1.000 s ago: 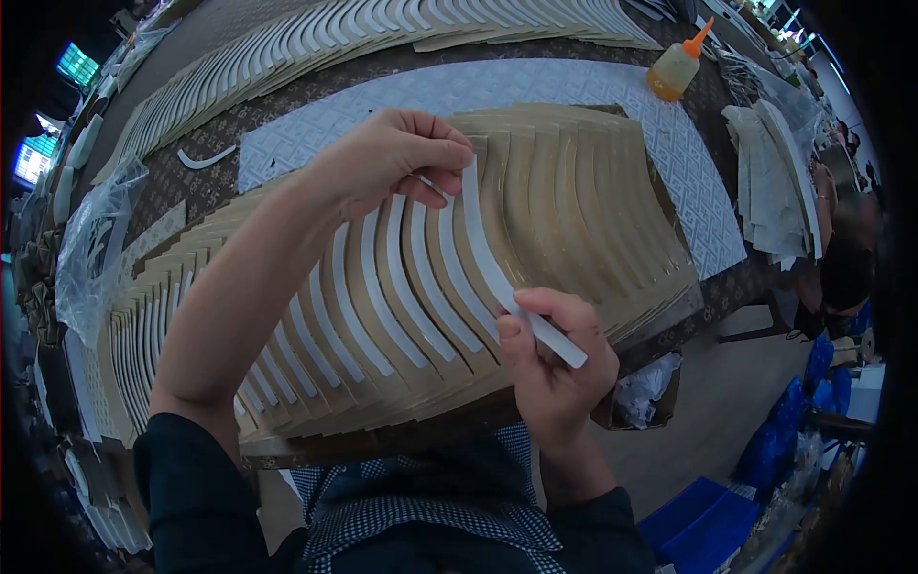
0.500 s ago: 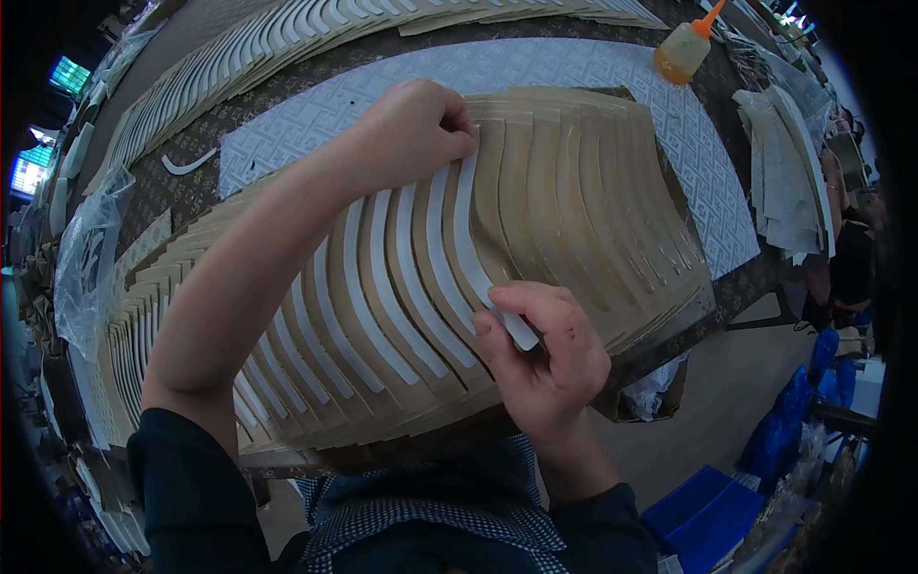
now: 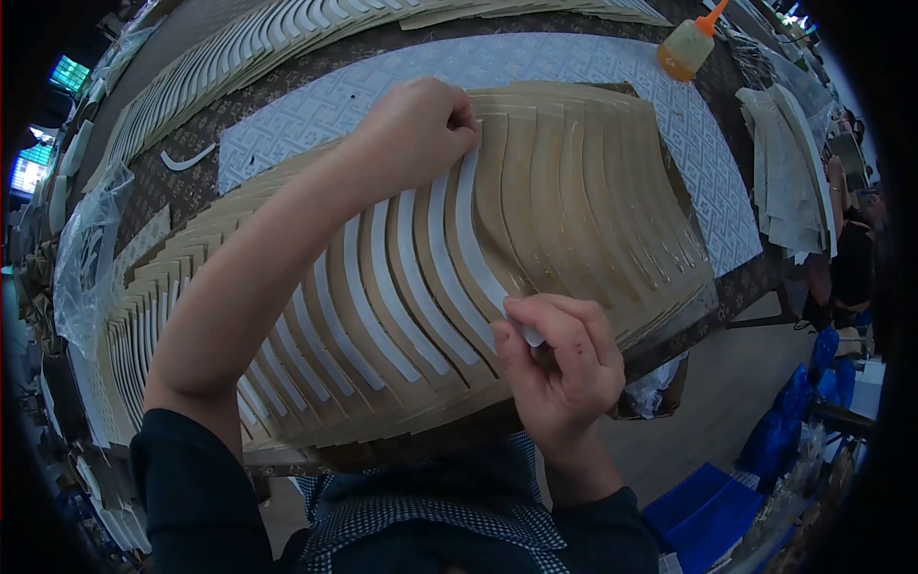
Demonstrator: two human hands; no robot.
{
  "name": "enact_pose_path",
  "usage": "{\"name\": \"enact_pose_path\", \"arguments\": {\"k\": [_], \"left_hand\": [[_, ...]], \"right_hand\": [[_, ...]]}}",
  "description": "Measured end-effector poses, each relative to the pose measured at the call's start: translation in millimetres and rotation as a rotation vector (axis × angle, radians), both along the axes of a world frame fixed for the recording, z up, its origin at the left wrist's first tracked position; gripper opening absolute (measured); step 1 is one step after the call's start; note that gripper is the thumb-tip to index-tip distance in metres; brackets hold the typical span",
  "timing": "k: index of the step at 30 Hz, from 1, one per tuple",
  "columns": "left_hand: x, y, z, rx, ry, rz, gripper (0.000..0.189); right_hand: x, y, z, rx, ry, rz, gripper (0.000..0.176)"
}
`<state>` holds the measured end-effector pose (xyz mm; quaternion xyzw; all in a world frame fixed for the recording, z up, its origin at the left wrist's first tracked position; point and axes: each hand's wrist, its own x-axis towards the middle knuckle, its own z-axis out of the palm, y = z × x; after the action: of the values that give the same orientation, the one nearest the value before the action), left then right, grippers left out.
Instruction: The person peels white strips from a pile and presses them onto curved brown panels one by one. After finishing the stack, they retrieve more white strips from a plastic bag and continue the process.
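A curved white strip [image 3: 468,227] lies along the edge of one brown sheet [image 3: 497,182] in a fanned, overlapping stack. My left hand [image 3: 418,129] is closed at the strip's upper end, thumb and fingers pinched together there. At the lower end, my right hand [image 3: 562,364] pinches the strip between thumb and forefinger, its tip showing past the fingers. Similar white strips [image 3: 390,277] line the sheets to the left. To the right, the sheets carry no strips and show shiny wet-looking streaks [image 3: 631,249].
Beyond the stack, an orange-tipped squeeze bottle [image 3: 685,52] stands on a patterned white sheet [image 3: 296,122]. One loose white strip [image 3: 189,161] lies at left, near a clear plastic bag [image 3: 88,258]. Another fanned stack [image 3: 258,43] runs along the back. A person [image 3: 846,239] is at far right.
My right hand has slid slightly right along the strip's lower end, and more of that end now lies down against the sheet. My left hand stays at the top end.
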<state>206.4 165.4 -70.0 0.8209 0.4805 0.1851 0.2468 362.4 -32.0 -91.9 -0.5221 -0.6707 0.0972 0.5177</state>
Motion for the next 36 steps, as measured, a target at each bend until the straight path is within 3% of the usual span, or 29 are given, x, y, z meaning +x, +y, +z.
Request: {"name": "enact_pose_path", "arguments": {"k": [4, 8, 14, 36], "left_hand": [[2, -7, -3, 0.133, 0.061, 0.038, 0.016], [7, -24, -4, 0.318, 0.131, 0.075, 0.012], [-3, -48, -3, 0.259, 0.158, -0.061, 0.013], [-6, -65, -4, 0.412, 0.233, -0.105, 0.012]], "right_hand": [[7, -5, 4, -0.011, -0.255, -0.066, 0.027], [11, -9, 4, -0.065, -0.298, -0.067, 0.025], [16, -8, 6, -0.061, -0.367, -0.044, 0.025], [23, -9, 4, -0.073, -0.484, -0.055, 0.024]]}}
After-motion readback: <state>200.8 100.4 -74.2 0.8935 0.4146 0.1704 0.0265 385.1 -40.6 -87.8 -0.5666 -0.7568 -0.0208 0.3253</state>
